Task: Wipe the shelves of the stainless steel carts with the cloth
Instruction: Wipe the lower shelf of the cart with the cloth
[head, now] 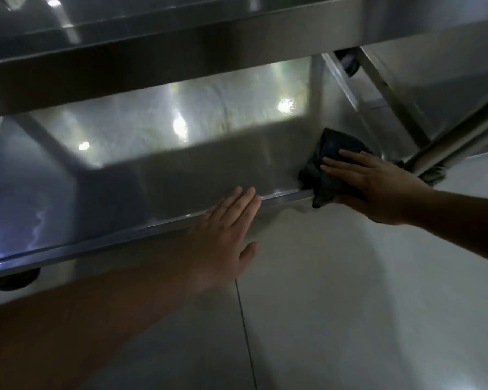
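The lower shelf (158, 153) of a stainless steel cart fills the middle of the head view, shiny with light reflections. A dark crumpled cloth (332, 153) lies at the shelf's right front corner, draped over the rim. My right hand (369, 184) lies flat on the cloth with straight fingers, thumb under its lower edge. My left hand (226, 232) rests flat with straight fingers on the shelf's front rim (124, 237), left of the cloth. It holds nothing.
The cart's upper shelf (181, 38) overhangs at the top. A corner post (315, 88) rises behind the cloth. Legs of another steel frame (389, 94) stand to the right. A black castor (15, 280) shows at lower left. Pale tiled floor (349, 305) lies below.
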### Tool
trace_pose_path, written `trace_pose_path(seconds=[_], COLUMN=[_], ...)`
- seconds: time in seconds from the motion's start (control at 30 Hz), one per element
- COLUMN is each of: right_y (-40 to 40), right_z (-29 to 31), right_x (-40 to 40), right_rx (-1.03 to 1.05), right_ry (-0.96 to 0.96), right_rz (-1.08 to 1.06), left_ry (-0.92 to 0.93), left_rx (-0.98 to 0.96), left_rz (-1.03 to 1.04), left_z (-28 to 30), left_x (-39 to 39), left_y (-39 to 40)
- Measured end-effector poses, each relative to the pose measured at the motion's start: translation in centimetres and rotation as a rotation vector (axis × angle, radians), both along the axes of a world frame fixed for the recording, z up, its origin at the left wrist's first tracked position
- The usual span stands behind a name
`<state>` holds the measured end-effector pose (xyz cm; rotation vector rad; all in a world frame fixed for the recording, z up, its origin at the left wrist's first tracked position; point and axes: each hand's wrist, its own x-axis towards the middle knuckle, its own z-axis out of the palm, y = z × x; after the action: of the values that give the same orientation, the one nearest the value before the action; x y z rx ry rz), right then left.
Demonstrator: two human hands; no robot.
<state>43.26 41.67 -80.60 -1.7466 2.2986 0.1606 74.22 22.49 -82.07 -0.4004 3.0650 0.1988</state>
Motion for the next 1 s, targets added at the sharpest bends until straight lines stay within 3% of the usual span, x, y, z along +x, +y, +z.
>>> trace_pose_path(seconds=[0.3, 0.5, 0.73, 0.93, 1.0], right_y=[-0.3, -5.5, -12.3, -6.7, -6.0], right_z=[-1.1, -2.2, -2.1, -2.1, -2.0], right_x=[1.4, -1.7, -6.8, -2.1, -3.1], right_rx=[-0.077, -0.199, -0.258, -0.177, -0.155], right_ry=[-0.023, 0.013, 0.035, -0.044, -0.042], right_rz=[-0.404, -0.627, -0.574, -0.195, -0.169], left_ry=[0.070, 0.075, 0.025, 0.072, 0.081], left_rx=[-0.072, -0.093, -0.088, -0.113, -0.109], left_rz=[0.029, 0.008, -0.009, -0.003, -0.009], left_z=[-1.7, -2.5, -2.2, -2.6, -2.8], left_x=[-3.6, -3.6, -3.9, -3.8, -3.9], left_y=[1.3, 1.1, 1.1, 1.2, 1.2])
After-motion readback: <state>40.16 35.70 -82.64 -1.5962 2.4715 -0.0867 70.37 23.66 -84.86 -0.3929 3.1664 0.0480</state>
